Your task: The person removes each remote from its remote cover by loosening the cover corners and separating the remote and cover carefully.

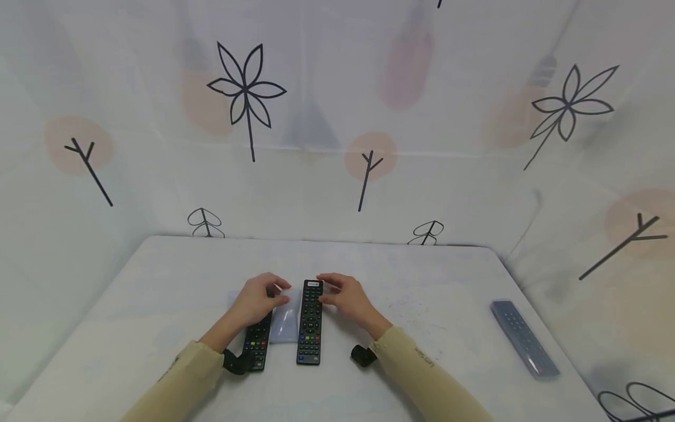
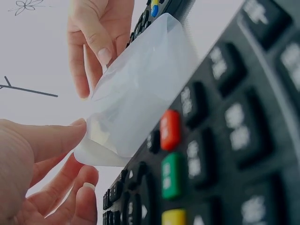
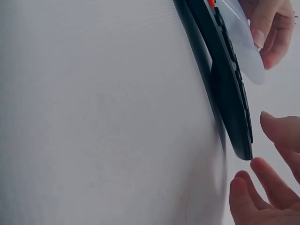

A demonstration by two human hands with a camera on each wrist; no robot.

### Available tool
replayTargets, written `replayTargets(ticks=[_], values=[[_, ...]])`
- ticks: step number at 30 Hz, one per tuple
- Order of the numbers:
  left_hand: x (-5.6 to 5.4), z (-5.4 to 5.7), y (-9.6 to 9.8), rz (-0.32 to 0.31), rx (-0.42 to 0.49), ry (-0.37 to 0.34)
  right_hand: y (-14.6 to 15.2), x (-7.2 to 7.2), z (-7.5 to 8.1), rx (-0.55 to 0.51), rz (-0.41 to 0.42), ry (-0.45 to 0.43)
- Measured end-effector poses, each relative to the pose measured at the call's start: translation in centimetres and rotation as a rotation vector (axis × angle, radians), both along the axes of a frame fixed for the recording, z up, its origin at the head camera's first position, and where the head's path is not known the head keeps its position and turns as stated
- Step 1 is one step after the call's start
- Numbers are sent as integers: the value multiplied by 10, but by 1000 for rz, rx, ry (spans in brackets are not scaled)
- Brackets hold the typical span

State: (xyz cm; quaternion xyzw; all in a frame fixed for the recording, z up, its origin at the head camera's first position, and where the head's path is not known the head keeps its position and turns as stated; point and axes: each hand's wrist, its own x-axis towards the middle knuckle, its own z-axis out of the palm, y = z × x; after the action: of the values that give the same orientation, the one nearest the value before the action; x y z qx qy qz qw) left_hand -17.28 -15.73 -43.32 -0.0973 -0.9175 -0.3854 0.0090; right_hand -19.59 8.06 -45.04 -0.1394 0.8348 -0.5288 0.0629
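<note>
Thin, translucent plastic film (image 1: pixel 285 327), shaped like a flat sleeve, lies on the white surface (image 1: pixel 437 316) between the two hands, just beside the fingertips of the left hand (image 1: pixel 255 302). That hand has its thumb and forefinger parted at the film's edge, which in the left wrist view stands up in a loose, bowed fold; whether the thumb bears firmly on it I cannot tell. One long, black remote control with rubbery buttons (image 1: pixel 257 340) lies below the left hand and wrist, its upper end partly hidden by them. Another long, black remote control with a white label at its top (image 1: pixel 310 322) lies just beside the right hand (image 1: pixel 348 298), to its left; this hand's thumb and fingers are spread apart about the upper end, gripping nothing. Well out beyond the right hand, to its right, rests a slim, grey-blue remote control (image 1: pixel 523 339). By its look, the film should be almost weightless, limp and slippery, ready to crease or cling flat, so a pinch at the raised rim nearest the left hand seems the best hold. The labelled remote should feel light but stiff, and its long side edges offer a surer hold than the button face.
</note>
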Motion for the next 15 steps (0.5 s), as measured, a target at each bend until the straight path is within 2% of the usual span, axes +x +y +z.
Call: replayTargets(ticks=[6,15], values=[[-1,-2,0,5,0,13,11,1,4,-21,-24,-13],[-1,-4,0,5,-2,15,45,3,8,-30,-132,-5]])
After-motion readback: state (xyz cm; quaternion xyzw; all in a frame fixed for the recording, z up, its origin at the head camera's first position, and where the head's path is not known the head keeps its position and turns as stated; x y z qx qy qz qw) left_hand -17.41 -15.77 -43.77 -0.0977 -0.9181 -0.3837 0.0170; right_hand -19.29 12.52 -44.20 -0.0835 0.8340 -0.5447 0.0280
